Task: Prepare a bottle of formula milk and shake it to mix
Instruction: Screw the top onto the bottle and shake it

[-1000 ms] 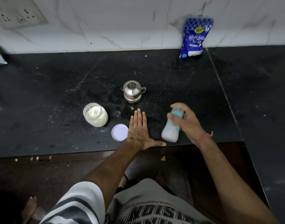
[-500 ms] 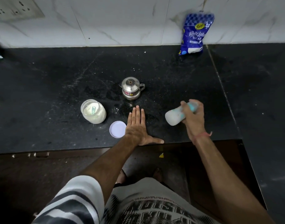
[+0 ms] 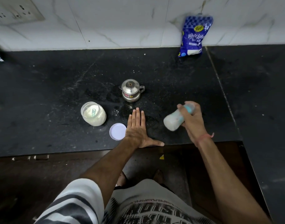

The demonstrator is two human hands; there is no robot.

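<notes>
On the counter (image 3: pixel 41 94): kettle (image 3: pixel 132 90) behind, open jar (image 3: pixel 93 113) to its left, lid (image 3: pixel 117 131) before the jar, sugar bag (image 3: pixel 194 36) against the wall (image 3: pixel 122 21).

Translucent plastic baby bottle with teal collar (image 3: pixel 175 120): filled with white milky liquid, motion-blurred, tilted nearly on its side, base toward the left, cap end gripped in the right hand (image 3: pixel 192 120) above the black stone counter (image 3: pixel 41 88).

Clear round jar of white formula powder (image 3: pixel 93 113): open, upright, pale scoop standing in the powder, left of centre.

Flat round white jar lid (image 3: pixel 117 131): lying on the counter just beside the jar.
</notes>
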